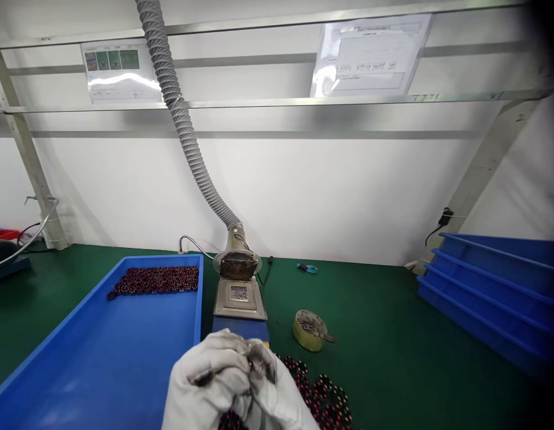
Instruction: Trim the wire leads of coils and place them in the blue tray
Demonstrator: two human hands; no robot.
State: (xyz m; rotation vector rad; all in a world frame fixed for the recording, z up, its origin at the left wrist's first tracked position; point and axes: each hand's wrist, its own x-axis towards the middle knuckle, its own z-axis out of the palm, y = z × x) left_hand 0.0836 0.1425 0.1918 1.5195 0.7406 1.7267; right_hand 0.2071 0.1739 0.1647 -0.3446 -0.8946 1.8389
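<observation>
My left hand (209, 379) and my right hand (277, 388), both in white gloves with dark stained fingertips, meet at the bottom centre. Their fingers are closed and pressed together. A tiny coppery glint shows between the fingertips, but the piece itself is mostly hidden. A dark patch lies among the left fingers; whether it is a stain or an object I cannot tell. Just right of and beneath the hands spreads a pile of small black-and-red ring-shaped parts (324, 397). Directly beyond the hands stands a metal-topped device (241, 298) with a blue front.
A blue tray (125, 352) on the left holds rows of similar parts (156, 279) at its far end. A grey duct hose (187, 131) drops to the device. Right of it are a round tin (309, 331) and blue-handled cutters (307, 268). Blue trays (492, 292) are stacked far right.
</observation>
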